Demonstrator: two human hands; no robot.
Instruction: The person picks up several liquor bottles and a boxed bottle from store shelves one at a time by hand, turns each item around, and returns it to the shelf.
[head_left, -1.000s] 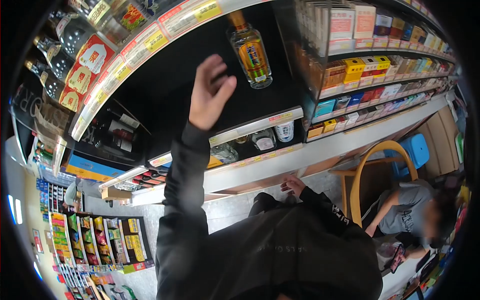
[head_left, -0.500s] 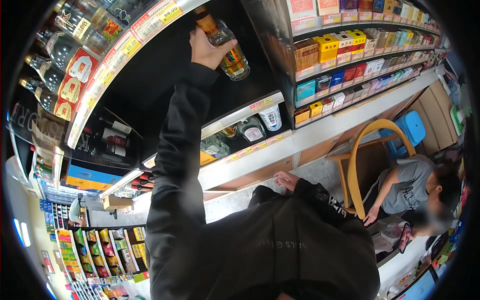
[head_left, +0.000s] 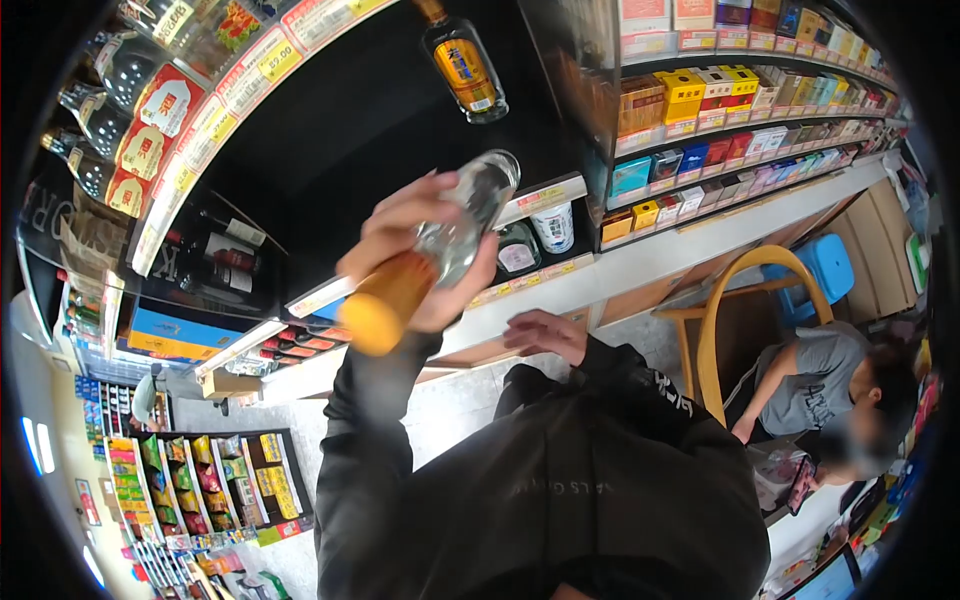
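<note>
Red-labelled bottles (head_left: pixel 165 115): stood in a row at ten o'clock; a curved strip of price tags (head_left: pixel 250 85) ran along their front;
Black shelf (head_left: pixel 320 150): opened from eleven o'clock round to twelve;
Left hand (head_left: pixel 398 228): was just off centre toward ten o'clock; its fingers were closed around the neck and shoulder of a clear bottle, thumb on the four o'clock side;
Clear bottle (head_left: pixel 472 215): tilted, its orange cap (head_left: pixel 383 303) toward seven o'clock and its base toward one; it seemed raised before the shelf;
Step in hand: judged to be handling the gripped bottle at the shelf front;
Next move: seemed to call for a firm grip and room for the base, near the edge strip (head_left: pixel 545 197);
Amber-labelled bottle (head_left: pixel 464 75): stood on the shelf at twelve o'clock, apart from the fingers;
Right hand (head_left: pixel 548 334): was near centre toward four o'clock; its fingers were loosely extended, nothing visible in them;
Cigarette packs (head_left: pixel 685 98): filled racks between one and two o'clock;
Seated person (head_left: pixel 820 370): was between three and four o'clock
</note>
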